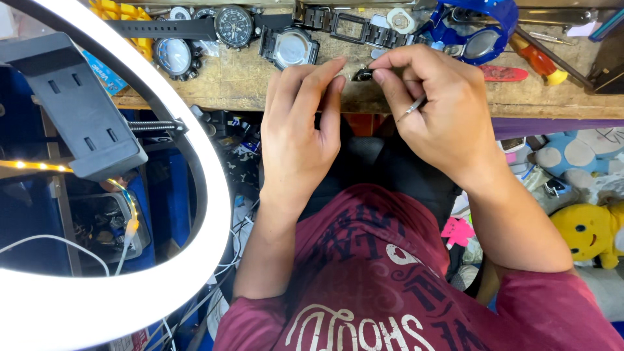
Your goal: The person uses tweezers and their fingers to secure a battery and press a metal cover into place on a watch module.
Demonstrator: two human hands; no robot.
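Both your hands meet on one small dark watch part (362,75): left hand (300,130) fingertips press its left side, right hand (435,110) pinches its right, a thin metal tool (412,107) tucked under the fingers.

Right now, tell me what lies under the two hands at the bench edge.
Between the left hand and right hand sits a small dark part on the wooden bench. A thin metal tool pokes out below; its grip is covered.

Blue watch (478,29), ring light (195,260), screwdriver (536,60)
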